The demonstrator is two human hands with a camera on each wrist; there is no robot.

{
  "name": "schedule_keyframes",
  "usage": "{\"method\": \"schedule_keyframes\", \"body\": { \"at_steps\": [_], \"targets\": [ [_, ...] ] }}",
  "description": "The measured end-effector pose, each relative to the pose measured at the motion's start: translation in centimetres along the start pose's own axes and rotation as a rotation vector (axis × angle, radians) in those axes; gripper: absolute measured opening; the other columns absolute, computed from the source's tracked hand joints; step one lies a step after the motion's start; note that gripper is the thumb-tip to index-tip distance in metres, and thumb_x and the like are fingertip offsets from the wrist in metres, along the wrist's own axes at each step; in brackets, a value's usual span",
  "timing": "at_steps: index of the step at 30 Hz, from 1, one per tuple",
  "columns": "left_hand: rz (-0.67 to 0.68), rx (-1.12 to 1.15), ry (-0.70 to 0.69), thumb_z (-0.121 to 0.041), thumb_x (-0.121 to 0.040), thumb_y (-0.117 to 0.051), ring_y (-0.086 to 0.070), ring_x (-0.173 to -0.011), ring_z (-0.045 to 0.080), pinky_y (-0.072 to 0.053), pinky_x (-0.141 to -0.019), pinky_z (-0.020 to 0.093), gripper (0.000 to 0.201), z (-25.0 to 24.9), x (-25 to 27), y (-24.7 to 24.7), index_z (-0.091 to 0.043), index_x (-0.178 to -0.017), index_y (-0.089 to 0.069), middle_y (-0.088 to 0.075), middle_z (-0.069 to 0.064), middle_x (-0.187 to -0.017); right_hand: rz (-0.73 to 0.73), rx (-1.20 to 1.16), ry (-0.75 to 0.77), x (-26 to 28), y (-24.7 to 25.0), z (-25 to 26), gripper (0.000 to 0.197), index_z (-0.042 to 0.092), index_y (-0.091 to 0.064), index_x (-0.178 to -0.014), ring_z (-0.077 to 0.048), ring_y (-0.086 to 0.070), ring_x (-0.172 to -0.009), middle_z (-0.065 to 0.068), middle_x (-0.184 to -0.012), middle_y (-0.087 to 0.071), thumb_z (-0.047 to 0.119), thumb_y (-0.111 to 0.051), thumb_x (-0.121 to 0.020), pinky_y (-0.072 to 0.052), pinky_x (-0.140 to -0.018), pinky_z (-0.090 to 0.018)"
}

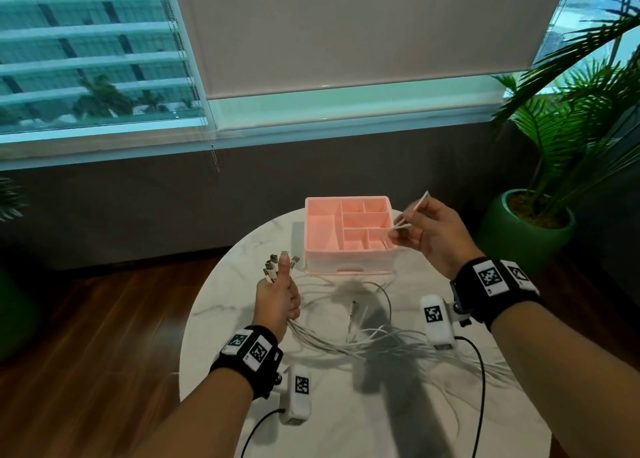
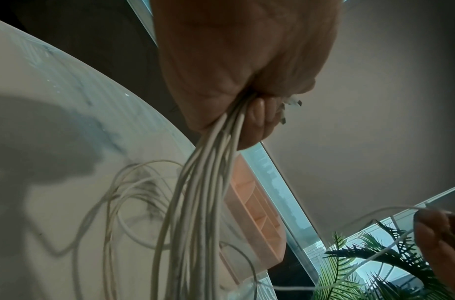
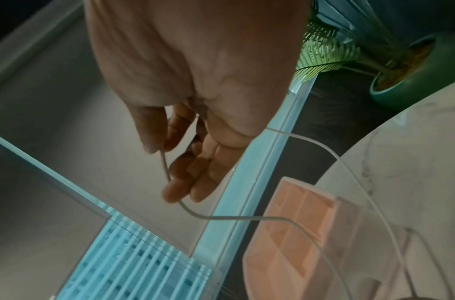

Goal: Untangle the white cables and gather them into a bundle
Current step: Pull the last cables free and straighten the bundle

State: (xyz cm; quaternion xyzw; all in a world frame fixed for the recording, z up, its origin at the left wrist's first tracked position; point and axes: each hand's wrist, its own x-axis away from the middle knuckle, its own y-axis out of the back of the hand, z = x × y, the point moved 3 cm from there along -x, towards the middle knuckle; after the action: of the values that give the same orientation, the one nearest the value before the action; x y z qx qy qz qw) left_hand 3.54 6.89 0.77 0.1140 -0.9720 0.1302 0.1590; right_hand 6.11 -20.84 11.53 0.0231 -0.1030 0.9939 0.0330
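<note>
Left hand fisted round the gathered white cables, plug ends up, tails trailing over the table. Right hand pinching one loose cable, raised near the pink organiser. Advisable: draw it free slowly, keep the bundle clamped, then lay its plug level with the rest.

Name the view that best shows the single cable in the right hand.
Right wrist: the single cable runs unobstructed through the right hand's fingers. Head view shows it small; left wrist only catches it at the frame's edge.
</note>
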Motion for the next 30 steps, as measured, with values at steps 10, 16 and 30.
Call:
{"method": "schedule_keyframes", "body": {
  "at_steps": [10, 16, 30],
  "targets": [
    [0.069, 0.032, 0.028, -0.07, -0.078, -0.059, -0.018, -0.043, 0.01, -0.015, -0.04, 0.019, 0.055, 0.0, 0.5, 0.4, -0.023, -0.066, -0.032, -0.022, -0.003, -0.056, -0.557, 0.251, -0.552, -0.1, 4.9, -12.1, 0.048, -0.005, -0.057, -0.112, -0.035, -0.065, -0.063, -0.018, -0.083, -0.06, 0.034, -0.07, -0.088, -0.059, -0.067, -0.048],
    [0.096, 0.034, 0.037, -0.068, -0.084, -0.058, -0.017, -0.044, 0.01, -0.015, -0.039, 0.019, 0.055, -0.3, 0.7, 0.4, -0.023, -0.066, -0.032, -0.021, -0.004, -0.056, -0.441, 0.84, -0.581, 1.6, 0.4, -15.6, 0.053, -0.005, -0.044, -0.13, -0.043, -0.056, -0.117, -0.025, -0.136, -0.051, 0.02, -0.068, -0.09, -0.047, -0.085, -0.039],
    [0.124, -0.055, 0.042, -0.068, -0.08, -0.06, -0.018, -0.045, 0.011, -0.012, -0.043, 0.021, 0.055, -0.1, 1.2, 1.0, -0.024, -0.065, -0.03, -0.024, -0.004, -0.055, -0.148, 0.063, -0.548, -0.8, -6.1, -14.5, 0.015, 0.002, -0.066, -0.095, -0.02, -0.064, -0.057, -0.007, -0.065, -0.067, 0.015, -0.061, -0.096, -0.048, -0.056, -0.029]
  ]
}}
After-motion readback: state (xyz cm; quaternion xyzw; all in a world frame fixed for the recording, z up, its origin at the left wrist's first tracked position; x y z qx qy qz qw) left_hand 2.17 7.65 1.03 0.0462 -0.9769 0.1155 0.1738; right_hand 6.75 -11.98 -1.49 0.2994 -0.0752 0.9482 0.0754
